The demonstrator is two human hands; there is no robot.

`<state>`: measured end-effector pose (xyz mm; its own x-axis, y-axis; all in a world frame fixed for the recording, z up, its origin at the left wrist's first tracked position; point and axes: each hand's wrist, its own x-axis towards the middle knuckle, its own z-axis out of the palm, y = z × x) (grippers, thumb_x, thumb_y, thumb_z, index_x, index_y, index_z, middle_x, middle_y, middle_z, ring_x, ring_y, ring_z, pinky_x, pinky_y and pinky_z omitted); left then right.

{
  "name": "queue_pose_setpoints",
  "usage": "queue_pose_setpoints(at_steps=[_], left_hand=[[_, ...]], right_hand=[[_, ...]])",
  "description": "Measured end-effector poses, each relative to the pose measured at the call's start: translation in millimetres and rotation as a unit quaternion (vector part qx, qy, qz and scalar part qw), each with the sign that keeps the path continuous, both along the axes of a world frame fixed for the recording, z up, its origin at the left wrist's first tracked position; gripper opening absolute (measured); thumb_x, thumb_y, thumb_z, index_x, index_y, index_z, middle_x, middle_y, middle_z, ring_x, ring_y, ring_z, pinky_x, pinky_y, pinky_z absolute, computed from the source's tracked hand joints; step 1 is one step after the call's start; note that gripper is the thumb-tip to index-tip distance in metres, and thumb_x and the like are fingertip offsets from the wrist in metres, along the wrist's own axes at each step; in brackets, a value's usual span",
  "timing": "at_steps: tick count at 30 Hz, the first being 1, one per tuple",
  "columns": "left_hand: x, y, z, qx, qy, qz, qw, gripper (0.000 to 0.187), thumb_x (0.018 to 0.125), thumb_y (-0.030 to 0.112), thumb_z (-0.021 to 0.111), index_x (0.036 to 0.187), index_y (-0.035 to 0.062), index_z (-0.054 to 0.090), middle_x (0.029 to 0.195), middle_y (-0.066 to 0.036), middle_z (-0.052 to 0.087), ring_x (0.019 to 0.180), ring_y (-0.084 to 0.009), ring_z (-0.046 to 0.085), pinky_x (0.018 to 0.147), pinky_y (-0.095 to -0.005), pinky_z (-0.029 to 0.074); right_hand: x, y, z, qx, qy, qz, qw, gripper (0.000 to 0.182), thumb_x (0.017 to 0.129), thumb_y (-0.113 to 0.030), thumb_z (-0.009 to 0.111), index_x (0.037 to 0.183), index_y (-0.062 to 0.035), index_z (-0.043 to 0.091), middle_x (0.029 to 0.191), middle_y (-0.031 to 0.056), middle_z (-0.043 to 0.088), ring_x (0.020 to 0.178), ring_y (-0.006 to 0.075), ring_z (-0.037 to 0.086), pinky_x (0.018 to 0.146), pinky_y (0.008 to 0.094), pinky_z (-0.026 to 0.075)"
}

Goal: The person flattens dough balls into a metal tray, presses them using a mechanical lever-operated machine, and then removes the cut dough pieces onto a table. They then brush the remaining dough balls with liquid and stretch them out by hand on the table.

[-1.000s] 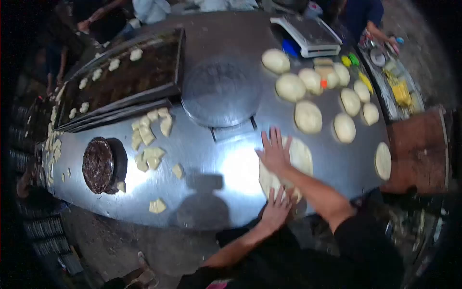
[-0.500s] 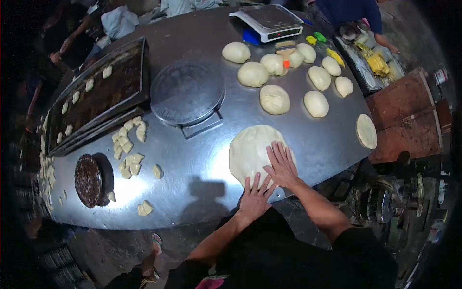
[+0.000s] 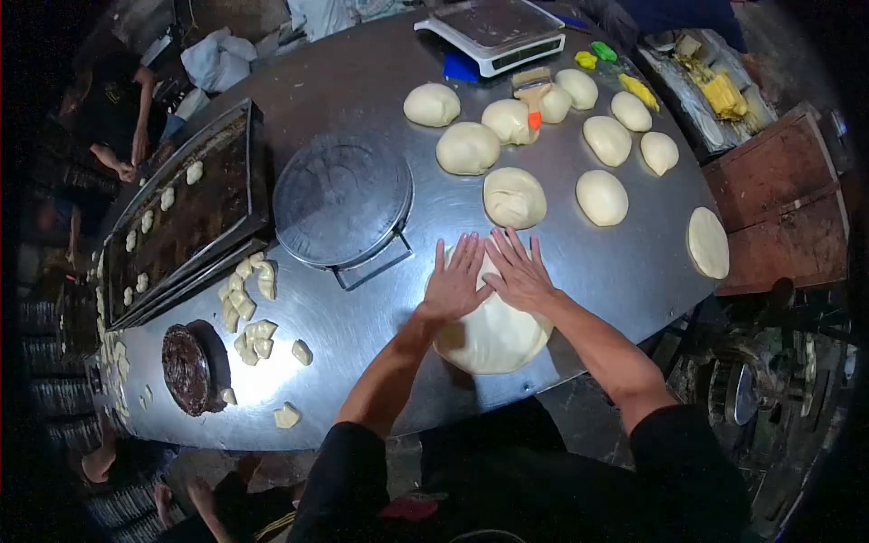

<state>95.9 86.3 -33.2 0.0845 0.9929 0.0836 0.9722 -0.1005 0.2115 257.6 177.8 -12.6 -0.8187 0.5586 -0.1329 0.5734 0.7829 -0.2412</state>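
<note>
A flattened round of dough (image 3: 496,335) lies on the metal table near its front edge. Both palms are down on its far part: my left hand (image 3: 457,276) on the left side, my right hand (image 3: 520,273) beside it, thumbs meeting. The fingers are stretched out and hold nothing. The far rim of the dough is mostly hidden under the hands. Just beyond my fingertips sits a dough ball with a creased top (image 3: 514,197). Several smooth dough balls (image 3: 467,148) stand farther back, and a brush (image 3: 532,88) with an orange-tipped handle rests among them.
A digital scale (image 3: 493,36) stands at the back. Left of me are a round metal lid (image 3: 344,201), dark baking trays (image 3: 181,217) with small dough pieces, cut dough scraps (image 3: 256,341) and a dark round pan (image 3: 187,369). A flat dough piece (image 3: 707,242) lies at the right edge. Other people stand at left.
Both hands have moved from the near and right part of the dough round to its far side, now side by side. The head view has shifted slightly.
</note>
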Motion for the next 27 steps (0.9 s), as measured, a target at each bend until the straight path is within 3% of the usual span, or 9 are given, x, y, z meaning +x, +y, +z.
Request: queue_pose_setpoints(at_steps=[4,11,13,14,16,19,21,22,27], left_hand=[[-12.5,-76.2,-4.1,0.015,0.032,0.028,0.999,0.069,0.091,0.050,0.049,0.146,0.0112,0.036,0.153,-0.020,0.025,0.143,-0.0332,0.022,0.107,-0.0696,0.011],[19.3,-100.1,3.9,0.000,0.089,0.054,0.995,0.066,0.092,0.047,0.049,0.148,0.0146,0.033,0.153,-0.021,0.025,0.144,-0.0355,0.020,0.111,-0.0648,0.006],[56.1,-132.7,7.0,-0.015,0.000,-0.131,0.991,0.061,0.091,0.044,0.053,0.144,0.0182,0.039,0.153,-0.020,0.026,0.143,-0.0324,0.022,0.112,-0.0637,0.007],[69.8,-146.9,12.1,-0.023,-0.057,-0.099,0.993,0.061,0.090,0.041,0.055,0.144,0.0190,0.040,0.153,-0.019,0.026,0.144,-0.0329,0.021,0.112,-0.0634,0.007],[73.5,-166.3,30.2,-0.031,-0.108,-0.074,0.991,0.061,0.088,0.039,0.058,0.144,0.0198,0.041,0.154,-0.017,0.026,0.144,-0.0335,0.021,0.112,-0.0632,0.006],[57.3,-167.2,39.0,-0.019,-0.084,-0.078,0.993,0.057,0.088,0.040,0.059,0.139,0.0171,0.048,0.149,-0.016,0.037,0.141,-0.0305,0.029,0.115,-0.0546,0.015],[16.6,-142.2,12.1,-0.167,-0.447,-0.049,0.878,0.044,0.090,0.032,0.059,0.130,0.0122,0.058,0.135,-0.015,0.054,0.131,-0.0287,0.046,0.110,-0.0425,0.034],[9.6,-123.2,42.6,-0.097,-0.322,0.081,0.938,0.038,0.092,0.028,0.059,0.124,0.0079,0.061,0.122,-0.016,0.062,0.118,-0.0302,0.057,0.100,-0.0342,0.045],[-21.9,-28.8,5.2,0.108,-0.207,0.249,0.940,0.032,0.082,0.020,0.064,0.110,0.0037,0.063,0.101,-0.021,0.066,0.097,-0.0381,0.063,0.085,-0.0452,0.049]], right_hand=[[37.2,-13.1,10.5,-0.040,-0.067,0.005,0.997,0.060,0.097,-0.047,0.040,0.149,-0.0200,0.028,0.158,0.0105,0.015,0.146,0.0359,0.008,0.113,0.0623,0.007],[64.8,-39.3,0.2,0.032,-0.020,-0.064,0.997,0.054,0.097,-0.044,0.041,0.147,-0.0225,0.034,0.155,0.0143,0.021,0.143,0.0388,0.015,0.110,0.0660,0.010],[69.3,-80.3,3.8,0.070,-0.040,-0.009,0.997,0.054,0.097,-0.043,0.042,0.146,-0.0227,0.035,0.154,0.0158,0.023,0.143,0.0392,0.016,0.110,0.0659,0.010],[73.8,-101.3,6.2,0.118,-0.056,0.052,0.990,0.053,0.096,-0.042,0.043,0.146,-0.0229,0.037,0.153,0.0172,0.025,0.143,0.0396,0.017,0.110,0.0657,0.010],[101.8,-137.2,3.2,-0.007,0.028,0.004,1.000,0.054,0.094,-0.037,0.051,0.145,-0.0230,0.040,0.150,0.0187,0.030,0.142,0.0403,0.019,0.111,0.0649,0.010],[113.9,-137.5,33.5,-0.052,0.014,0.004,0.999,0.052,0.091,-0.033,0.054,0.141,-0.0208,0.045,0.149,0.0169,0.033,0.140,0.0390,0.024,0.111,0.0610,0.016],[107.2,-92.4,38.6,-0.145,0.044,0.003,0.988,0.039,0.088,-0.027,0.058,0.123,-0.0125,0.060,0.139,0.0159,0.047,0.129,0.0364,0.044,0.105,0.0491,0.037],[97.6,-72.6,27.7,-0.133,0.087,-0.073,0.985,0.036,0.086,-0.027,0.060,0.118,-0.0100,0.062,0.129,0.0163,0.054,0.121,0.0359,0.051,0.100,0.0465,0.042],[36.5,-0.3,16.4,-0.032,0.244,-0.222,0.943,0.036,0.080,-0.024,0.066,0.109,-0.0027,0.064,0.103,0.0166,0.067,0.095,0.0341,0.064,0.083,0.0427,0.050]])
